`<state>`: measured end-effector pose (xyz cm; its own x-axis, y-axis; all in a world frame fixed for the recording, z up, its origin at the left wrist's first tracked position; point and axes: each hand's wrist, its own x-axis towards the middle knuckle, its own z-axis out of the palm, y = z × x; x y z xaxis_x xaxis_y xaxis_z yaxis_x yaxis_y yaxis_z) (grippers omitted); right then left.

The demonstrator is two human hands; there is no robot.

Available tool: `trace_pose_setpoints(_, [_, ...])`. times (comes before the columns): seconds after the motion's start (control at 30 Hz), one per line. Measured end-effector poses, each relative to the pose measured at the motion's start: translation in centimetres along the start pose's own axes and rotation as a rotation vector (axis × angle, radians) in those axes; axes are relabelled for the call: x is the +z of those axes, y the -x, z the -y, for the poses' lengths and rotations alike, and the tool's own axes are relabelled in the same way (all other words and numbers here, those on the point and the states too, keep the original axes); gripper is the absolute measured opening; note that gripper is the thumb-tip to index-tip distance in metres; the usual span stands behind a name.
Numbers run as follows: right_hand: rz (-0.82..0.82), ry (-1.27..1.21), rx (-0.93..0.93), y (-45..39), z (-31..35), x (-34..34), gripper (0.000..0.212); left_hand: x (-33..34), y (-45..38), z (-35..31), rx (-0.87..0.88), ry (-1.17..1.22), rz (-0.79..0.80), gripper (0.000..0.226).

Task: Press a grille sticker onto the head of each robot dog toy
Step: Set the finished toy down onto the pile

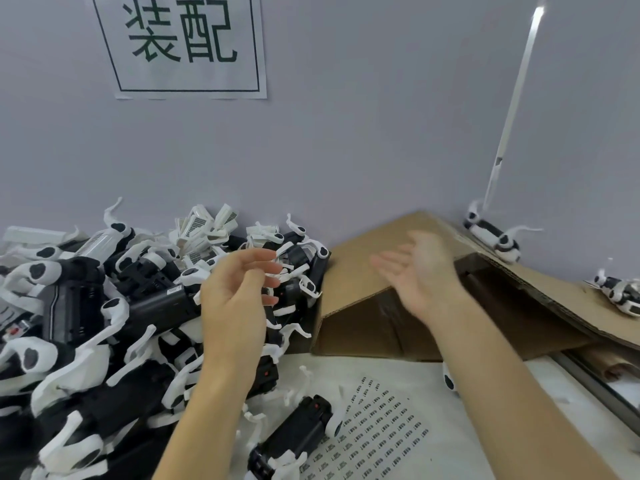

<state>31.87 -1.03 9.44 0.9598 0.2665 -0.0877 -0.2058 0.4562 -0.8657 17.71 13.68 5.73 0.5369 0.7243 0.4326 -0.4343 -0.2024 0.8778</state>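
Nearest me lies the sticker sheet (377, 431), flat on the white table (485, 427), its rows of small dark grille stickers mostly unpeeled. Just left of it, one robot dog toy (294, 434) lies on its side, apart from the rest. I judge this the easiest one to take, since nothing tangles its legs.

Above that, my left hand (235, 299) hovers over the edge of the big pile of dogs (104, 323), fingers loosely curled and holding nothing. My right hand (419, 268) is raised with the palm up over the cardboard box (363, 306), fingers straight and empty (it is blurred, so I take it to be moving).

So neither hand has a sticker or a dog yet. To do this well, I would lift one sticker by its corner with my right fingertips, steady a dog's head with my left hand, line it up, then press from the middle outward.

Farther off, two more dogs (491, 237) sit on the box flap against the grey wall (346, 133), under a printed sign (180, 43).
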Motion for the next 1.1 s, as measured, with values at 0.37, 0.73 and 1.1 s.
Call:
trace_pose_setpoints(0.37, [0.504,1.012,-0.134,3.4,-7.5,-2.4,0.025,-0.8,0.5,1.2,-0.052,-0.855,0.567,0.023])
trace_pose_setpoints(0.73, [0.301,1.173,-0.421,0.6,-8.2,0.8,0.02,-1.7,0.1,3.5,-0.046,-1.064,0.557,0.023])
trace_pose_setpoints(1.1, [0.297,1.923,-0.455,-5.4,-9.0,6.6,0.026,-2.2,-0.2,4.2,0.008,-0.967,0.542,0.021])
